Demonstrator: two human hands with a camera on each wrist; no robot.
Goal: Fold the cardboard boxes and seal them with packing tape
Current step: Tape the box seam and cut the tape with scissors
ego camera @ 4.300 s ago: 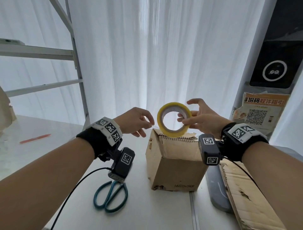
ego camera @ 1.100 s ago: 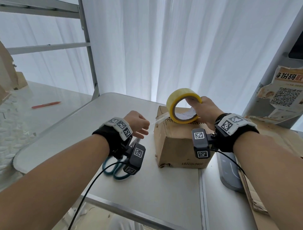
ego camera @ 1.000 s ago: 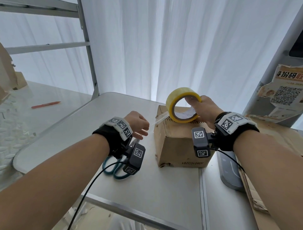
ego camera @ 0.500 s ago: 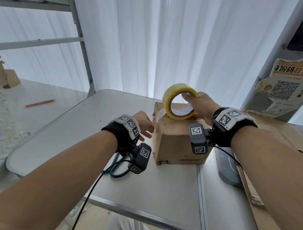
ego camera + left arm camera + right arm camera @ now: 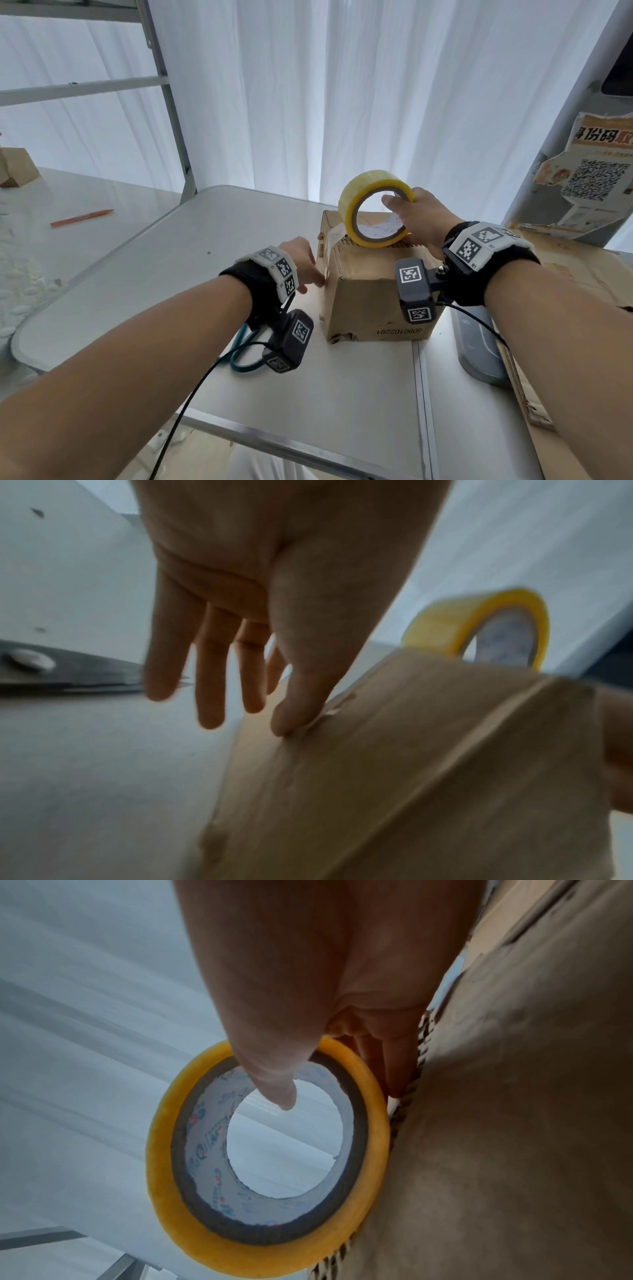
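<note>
Box (image 5: pixel 373 301) on table; left hand (image 5: pixel 301 260), fingers straight, thumb pressed tape end to its side; right hand (image 5: pixel 419 221) gripped tape roll (image 5: pixel 375 209); slack strip could wrinkle or peel.

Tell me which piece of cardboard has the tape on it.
The folded cardboard box at the table's middle: the tape roll rests on its top. The flat cardboard sheet at the right edge and the far-left box carry none.
</note>
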